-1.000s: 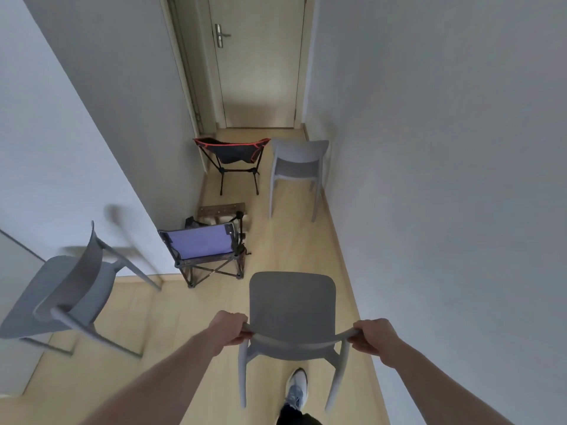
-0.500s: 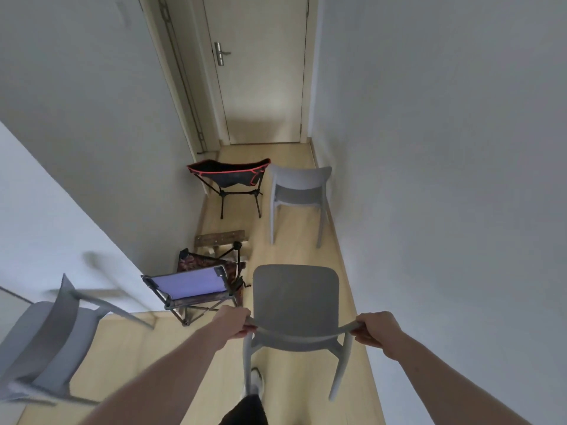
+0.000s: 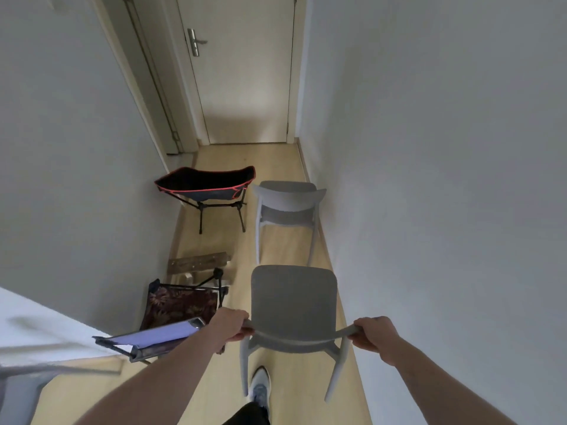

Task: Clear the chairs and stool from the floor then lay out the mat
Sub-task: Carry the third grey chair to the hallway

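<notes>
I grip the grey plastic chair (image 3: 293, 305) by its curved backrest ends, left hand (image 3: 232, 326) and right hand (image 3: 372, 334) wrapped tight, carrying it lower centre, probably toward the second grey chair (image 3: 288, 207) mid-frame.

The person has walked forward into the corridor carrying the grey chair (image 3: 293, 305), so the door (image 3: 242, 72), the black and red camp chair (image 3: 208, 187) and the second grey chair (image 3: 288, 210) by the right wall all stand nearer and larger than a second ago. The purple folding chair (image 3: 156, 337) has slid from ahead to just beside the left hand (image 3: 231, 328) (a patterned fabric seat (image 3: 181, 303) behind it now shows). The tilted grey chair at far left has nearly left the view, and a white shoe (image 3: 260, 386) again shows under the carried chair.
</notes>
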Action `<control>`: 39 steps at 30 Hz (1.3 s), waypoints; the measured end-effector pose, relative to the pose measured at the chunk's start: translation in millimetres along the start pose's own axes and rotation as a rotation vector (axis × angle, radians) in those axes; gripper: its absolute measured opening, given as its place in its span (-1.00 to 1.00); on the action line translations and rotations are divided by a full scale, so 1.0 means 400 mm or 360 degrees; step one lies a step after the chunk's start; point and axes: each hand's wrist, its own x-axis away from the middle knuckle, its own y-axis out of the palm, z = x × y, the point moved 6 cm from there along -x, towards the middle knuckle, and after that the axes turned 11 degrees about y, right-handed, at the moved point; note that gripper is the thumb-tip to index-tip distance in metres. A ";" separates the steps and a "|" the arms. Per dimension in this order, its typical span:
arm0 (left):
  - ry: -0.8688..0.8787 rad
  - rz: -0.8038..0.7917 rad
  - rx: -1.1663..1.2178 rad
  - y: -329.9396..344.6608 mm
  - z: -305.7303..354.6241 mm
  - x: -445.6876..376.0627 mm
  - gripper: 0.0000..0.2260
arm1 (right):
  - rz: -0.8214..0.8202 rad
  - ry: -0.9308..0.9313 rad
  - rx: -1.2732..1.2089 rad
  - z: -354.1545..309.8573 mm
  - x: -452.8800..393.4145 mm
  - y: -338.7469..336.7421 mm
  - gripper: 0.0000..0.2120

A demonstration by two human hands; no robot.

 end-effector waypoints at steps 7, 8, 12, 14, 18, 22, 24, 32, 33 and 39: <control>-0.0053 -0.0015 -0.0089 -0.038 0.110 -0.229 -0.96 | 0.0042 0.0088 0.0001 -0.183 -0.127 0.090 -0.86; -0.0063 -0.0018 -0.0102 -0.040 0.121 -0.257 -0.96 | 0.0040 0.0107 0.0006 -0.199 -0.149 0.098 -0.86; -0.0086 -0.0026 -0.0120 -0.040 0.162 -0.362 -0.94 | 0.0016 0.0160 -0.0004 -0.277 -0.224 0.123 -0.84; -0.0092 -0.0028 -0.0105 -0.038 0.181 -0.401 -0.96 | 0.0020 0.0162 0.0010 -0.312 -0.250 0.130 -0.85; -0.0148 -0.0002 -0.0051 -0.024 0.215 -0.492 -0.93 | 0.0000 0.0219 0.0028 -0.395 -0.324 0.139 -0.87; -0.0192 0.0014 -0.0056 -0.008 0.238 -0.573 -0.94 | -0.0020 0.0292 0.0044 -0.463 -0.388 0.153 -0.86; -0.0210 0.0041 -0.0029 -0.001 0.235 -0.610 -0.88 | -0.0047 0.0313 0.0016 -0.483 -0.417 0.162 -0.85; -0.0216 0.0108 0.0025 0.033 0.261 -0.705 -0.89 | -0.0088 0.0311 -0.0113 -0.541 -0.536 0.164 -0.87; -0.0205 0.0121 0.0049 0.034 0.272 -0.710 -0.92 | -0.0087 0.0304 -0.0132 -0.548 -0.543 0.166 -0.87; -0.0299 0.0186 0.0098 0.045 0.262 -0.729 -0.83 | -0.0078 0.0347 -0.0164 -0.564 -0.548 0.163 -0.94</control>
